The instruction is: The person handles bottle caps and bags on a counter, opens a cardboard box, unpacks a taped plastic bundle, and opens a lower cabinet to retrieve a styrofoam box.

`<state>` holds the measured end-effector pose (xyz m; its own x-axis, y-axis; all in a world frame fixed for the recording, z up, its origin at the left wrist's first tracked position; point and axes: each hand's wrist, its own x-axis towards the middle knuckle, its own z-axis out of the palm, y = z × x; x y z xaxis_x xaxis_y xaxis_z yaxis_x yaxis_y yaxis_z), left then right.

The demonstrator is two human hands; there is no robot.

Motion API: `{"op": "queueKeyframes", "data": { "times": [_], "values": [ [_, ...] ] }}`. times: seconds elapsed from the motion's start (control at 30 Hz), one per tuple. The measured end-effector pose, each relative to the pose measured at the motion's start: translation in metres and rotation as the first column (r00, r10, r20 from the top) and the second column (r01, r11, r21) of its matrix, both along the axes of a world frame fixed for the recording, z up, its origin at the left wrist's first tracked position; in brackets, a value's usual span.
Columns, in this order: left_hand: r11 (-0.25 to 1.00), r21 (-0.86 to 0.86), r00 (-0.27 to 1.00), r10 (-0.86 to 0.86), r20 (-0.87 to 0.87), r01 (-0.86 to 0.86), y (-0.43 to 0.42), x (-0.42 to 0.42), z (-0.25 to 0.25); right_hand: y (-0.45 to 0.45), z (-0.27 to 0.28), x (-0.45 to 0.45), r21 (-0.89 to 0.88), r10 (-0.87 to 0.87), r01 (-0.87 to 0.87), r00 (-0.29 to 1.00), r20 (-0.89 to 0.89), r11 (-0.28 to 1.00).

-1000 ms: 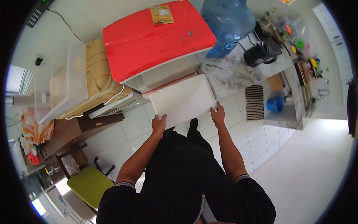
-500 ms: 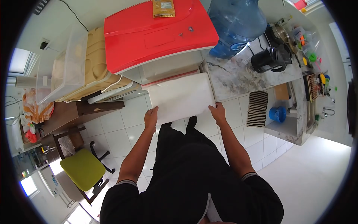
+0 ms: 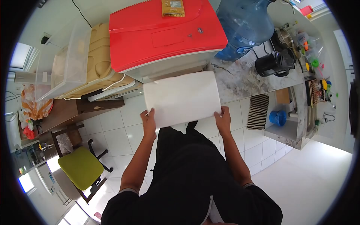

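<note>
Both hands hold a white rectangular panel (image 3: 183, 98) with rounded corners, level at waist height. My left hand (image 3: 149, 122) grips its near left corner, thumb on top. At the near right corner my right hand (image 3: 223, 119) is closed on the edge, fingers partly underneath. Just beyond the panel stands a red-topped appliance (image 3: 167, 41) with a white body, and the panel's far edge hides its lower front. A gold packet (image 3: 173, 7) lies on the red top. I cannot make out the panel's underside.
Right of the appliance, a marble counter (image 3: 240, 80) carries a blue water bottle (image 3: 243, 32) and a black kettle (image 3: 270, 64). A striped mat (image 3: 258, 111) and a blue bucket (image 3: 278, 117) are at right. Beige containers (image 3: 99, 60) stand left, with a green chair (image 3: 80, 168) lower left.
The panel has come slightly nearer and looks larger, now covering more of the appliance's open front. Both hands moved with it, still at its near corners. The view has shifted a little.
</note>
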<state>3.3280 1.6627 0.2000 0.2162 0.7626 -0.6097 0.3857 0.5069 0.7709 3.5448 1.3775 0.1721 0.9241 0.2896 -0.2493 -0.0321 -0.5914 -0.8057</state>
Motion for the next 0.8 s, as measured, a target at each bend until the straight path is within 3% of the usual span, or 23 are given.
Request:
{"op": "queueKeyframes", "data": {
  "times": [0.1, 0.17, 0.2, 0.33, 0.4, 0.8],
  "values": [
    [0.987, 0.090, 0.991, 0.133, 0.000, -0.133, -0.001, -0.053, 0.010, 0.015, 0.068, -0.031, -0.051, 0.155, -0.158, 0.986, -0.063, 0.986],
    [0.947, 0.211, 0.970, 0.228, 0.085, -0.241, 0.001, -0.121, -0.029, 0.024, 0.080, -0.052, 0.087, 0.354, -0.347, 0.931, -0.092, 0.934],
    [0.946, 0.178, 0.962, 0.268, 0.045, -0.272, 0.002, -0.153, -0.038, 0.037, 0.105, -0.055, -0.019, 0.476, -0.490, 0.854, -0.209, 0.872],
    [0.897, 0.162, 0.905, 0.423, -0.048, -0.411, -0.015, -0.200, -0.036, 0.069, 0.116, -0.063, 0.165, 0.725, -0.715, 0.619, -0.303, 0.680],
    [0.907, 0.165, 0.910, 0.405, -0.087, -0.387, -0.021, -0.211, -0.038, 0.075, 0.116, -0.063, 0.194, 0.794, -0.777, 0.542, -0.276, 0.599],
    [0.904, 0.068, 0.882, 0.427, -0.198, -0.422, -0.034, -0.211, -0.051, 0.069, 0.112, -0.059, 0.201, 0.858, -0.848, 0.431, -0.280, 0.491]
  ]
}}
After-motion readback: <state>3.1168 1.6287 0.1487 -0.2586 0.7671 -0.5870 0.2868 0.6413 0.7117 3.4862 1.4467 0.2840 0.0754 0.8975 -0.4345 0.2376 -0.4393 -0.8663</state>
